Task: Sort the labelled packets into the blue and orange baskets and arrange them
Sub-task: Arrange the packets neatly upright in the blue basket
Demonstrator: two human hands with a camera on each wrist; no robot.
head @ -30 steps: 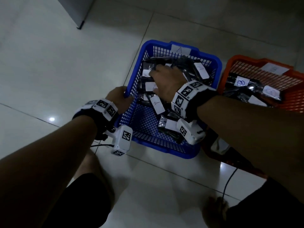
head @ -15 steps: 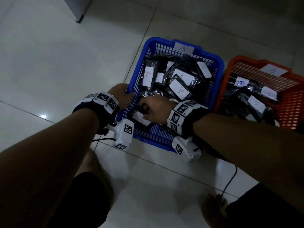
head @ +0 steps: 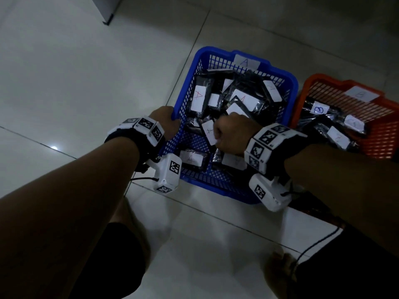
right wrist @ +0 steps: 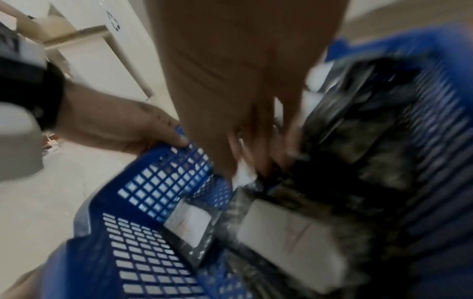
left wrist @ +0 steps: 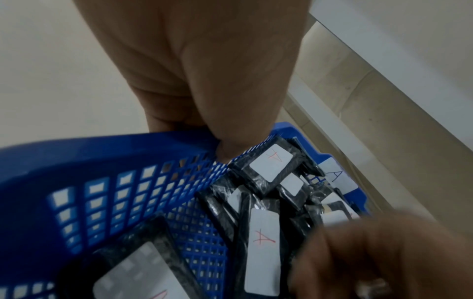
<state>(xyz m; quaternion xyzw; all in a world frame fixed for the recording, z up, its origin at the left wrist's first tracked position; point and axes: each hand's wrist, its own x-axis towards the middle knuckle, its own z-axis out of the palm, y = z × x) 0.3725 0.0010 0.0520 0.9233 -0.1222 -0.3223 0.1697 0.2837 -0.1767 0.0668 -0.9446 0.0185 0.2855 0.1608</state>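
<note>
The blue basket (head: 195, 67) on the floor carries an "A" tag and holds several black packets with white "A" labels. My left hand (head: 166, 124) grips its left rim, the thumb over the edge (left wrist: 225, 145). My right hand (head: 233, 132) is inside the basket, its fingers curled on an A-labelled packet (head: 208, 131) near the middle left. The right wrist view is blurred, and its fingertips (right wrist: 256, 157) are down among the packets. To the right, the orange basket (head: 319, 79), tagged "B", holds several packets, one labelled B (head: 319, 108).
Both baskets stand side by side on pale floor tiles (head: 86, 83). My bare feet (head: 278, 266) and knees are just in front of them. A cable (head: 313, 244) trails from my right wrist. A cabinet corner (head: 108, 16) sits at the far left.
My right hand went from the basket's far side to its near left, and has now come up to the middle with an A packet in its fingers. The left hand stays on the rim.
</note>
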